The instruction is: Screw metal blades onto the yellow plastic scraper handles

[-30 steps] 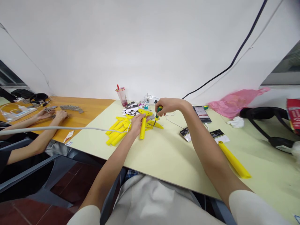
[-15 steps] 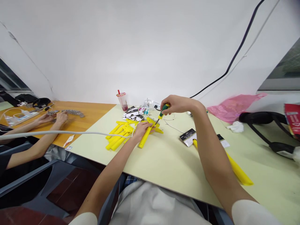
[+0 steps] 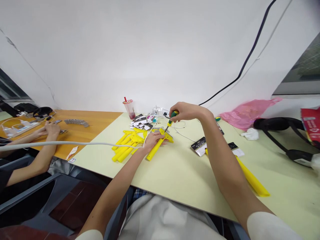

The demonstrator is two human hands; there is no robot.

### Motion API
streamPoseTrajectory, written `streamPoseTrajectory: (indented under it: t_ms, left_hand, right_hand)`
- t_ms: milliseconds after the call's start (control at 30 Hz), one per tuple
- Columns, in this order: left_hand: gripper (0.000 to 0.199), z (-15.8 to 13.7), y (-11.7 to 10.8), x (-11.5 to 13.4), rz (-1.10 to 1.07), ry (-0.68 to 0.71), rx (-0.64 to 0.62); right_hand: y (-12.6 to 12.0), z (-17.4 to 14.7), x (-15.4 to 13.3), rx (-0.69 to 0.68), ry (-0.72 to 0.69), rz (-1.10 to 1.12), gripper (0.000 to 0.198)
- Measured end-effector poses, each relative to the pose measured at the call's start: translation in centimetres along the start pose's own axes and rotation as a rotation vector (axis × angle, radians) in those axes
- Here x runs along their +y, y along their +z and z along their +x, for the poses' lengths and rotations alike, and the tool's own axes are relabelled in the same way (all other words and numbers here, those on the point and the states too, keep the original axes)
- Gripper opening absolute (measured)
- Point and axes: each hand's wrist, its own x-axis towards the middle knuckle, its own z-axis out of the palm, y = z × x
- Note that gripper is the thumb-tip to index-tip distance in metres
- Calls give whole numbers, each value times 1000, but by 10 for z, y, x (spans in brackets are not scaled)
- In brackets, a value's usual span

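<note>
My left hand [image 3: 151,140] is closed around the upper part of a yellow T-shaped scraper [image 3: 154,151], its handle slanting toward me over the table. A screwdriver [image 3: 173,115] with a green and yellow handle is in my right hand [image 3: 183,110], gripped from above. Its shaft slants down to the scraper's head, beside my left fingertips; the exact contact point is too small to make out. Left of my left hand lies a pile of several similar yellow scrapers [image 3: 125,150]. Another long yellow piece [image 3: 252,178] lies partly behind my right forearm.
Black-and-white packets [image 3: 140,120] and a drink cup [image 3: 129,110] stand behind the pile. A white cable [image 3: 82,143] crosses at left. To the right are a printed card [image 3: 199,146], pink bag [image 3: 240,113] and black headset [image 3: 275,140]. A co-worker's hands [image 3: 51,130] are at the orange table.
The scraper's head has tilted and a greyish edge now shows along it. My right hand and the screwdriver have shifted slightly left. The co-worker's hands have moved left, away from the grey strip.
</note>
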Motion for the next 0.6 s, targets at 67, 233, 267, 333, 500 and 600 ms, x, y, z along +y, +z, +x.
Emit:
streamPoseTrajectory:
  t_ms: [67,233,267,333,500,600]
  left_hand:
    - [22,1,0,-1,0,-14,-11]
    - [22,2,-2,-3,-3,-14,-21]
    - [23,3,-2,-3,-4,-14,-23]
    - [24,3,-3,-3,-5,-19,-26]
    - [24,3,-3,-3,-8,-34,-36]
    - [22,2,-2,-2,-9,-41,-43]
  right_hand:
    - [1,2,0,-7,5,-3,17]
    - [4,6,-1,-15,6,6,17]
    - [4,7,0,-16,5,8,17]
    - [5,7,0,-19,6,12,17]
    - [5,9,4,-16,-4,39,16]
    - [6,9,5,-14,-7,45,14]
